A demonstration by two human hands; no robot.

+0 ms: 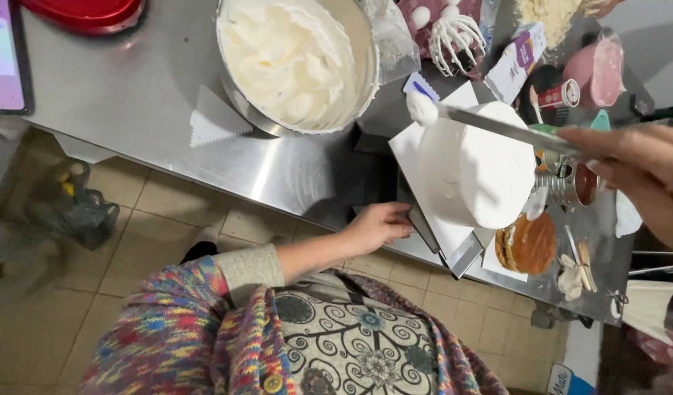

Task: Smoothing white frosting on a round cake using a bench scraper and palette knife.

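A round cake (pixel 474 170) coated in white cream stands on a white square board (pixel 439 227) on a turntable. My right hand (pixel 640 167) grips a long metal spatula (pixel 497 126) laid across the top of the cake, its tip loaded with a blob of cream. My left hand (pixel 379 225) rests against the near edge of the board and turntable at the table's front edge. A large steel bowl (pixel 298 64) full of whipped cream sits just left of the cake.
On the steel table (pixel 131 95) lie a white toothed scraper (pixel 213 117), a creamy whisk (pixel 455 35), a red lid (pixel 87 13), a tablet (pixel 3 55), a brown sponge layer (pixel 528 243), a pink cup (pixel 596 69) and small jars. Tiled floor lies below.
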